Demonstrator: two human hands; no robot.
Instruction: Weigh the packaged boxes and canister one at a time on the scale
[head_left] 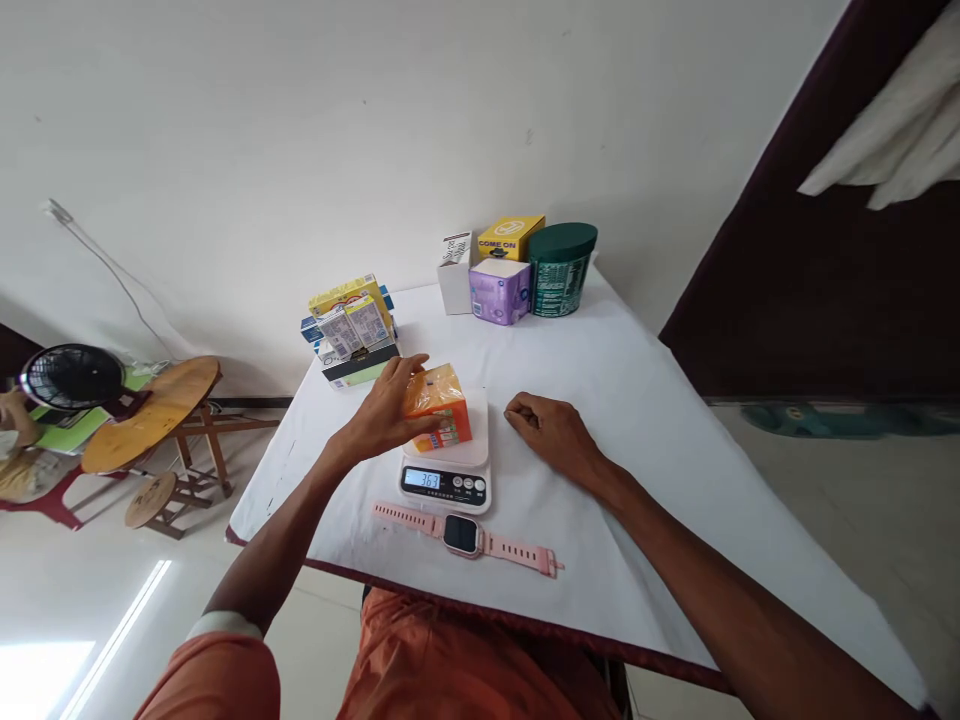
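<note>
My left hand grips an orange, film-wrapped box from its left side, thumb along the front and fingers at the back. The box sits on the white platform of a digital kitchen scale, whose lit display appears to read 363. To the right of the scale, my right hand rests on the white tablecloth with its fingers curled in; nothing shows in it. A pink-strapped smartwatch lies stretched out in front of the scale, its screen dark.
Stacked cartons stand at the back left. Along the wall are a white box, a yellow box, a purple pack and a green lidded tub. A fan and another person's arm are far left.
</note>
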